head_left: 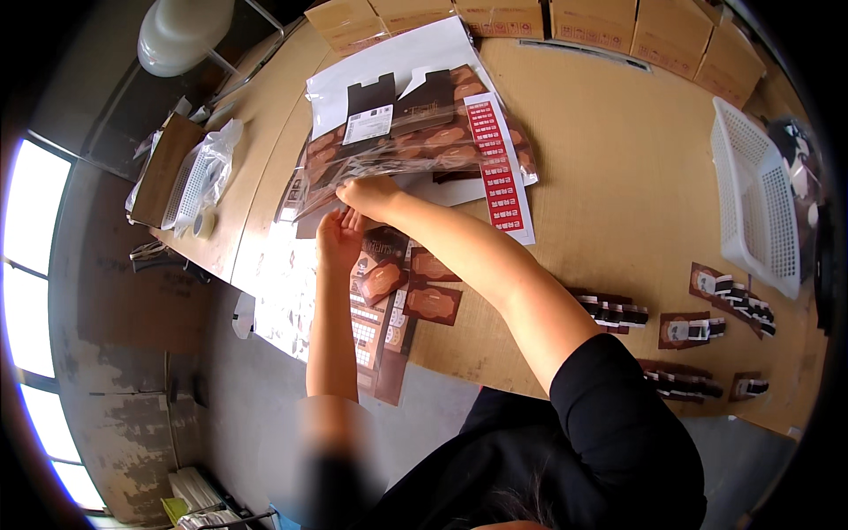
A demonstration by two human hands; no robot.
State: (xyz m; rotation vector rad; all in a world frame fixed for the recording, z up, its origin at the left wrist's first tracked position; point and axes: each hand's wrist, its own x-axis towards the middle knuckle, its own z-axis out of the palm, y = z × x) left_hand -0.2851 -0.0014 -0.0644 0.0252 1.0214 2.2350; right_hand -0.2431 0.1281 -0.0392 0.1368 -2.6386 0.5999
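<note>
My right hand (371,195) is closed at the near edge of a clear plastic bag (397,163), apparently gripping its film. Brown printed sheets show through the plastic. Just below it, my left hand (339,237) is turned palm up, its fingers loosely bent and apart from the thumb, with nothing visible in them. On the bag lies a dark brown unfolded box (424,99) with a white label (368,124). A strip of red stickers (497,168) rests across its right side. Under my forearms are brown cards (432,303) and a printed brown sheet (389,353).
Cardboard boxes (592,22) line the table's far edge. At the right stands a white plastic basket (751,194), with bundles of small black-and-white items on brown cards (693,330) nearer me. Another white basket (187,190) and a tape roll (204,223) sit at the left.
</note>
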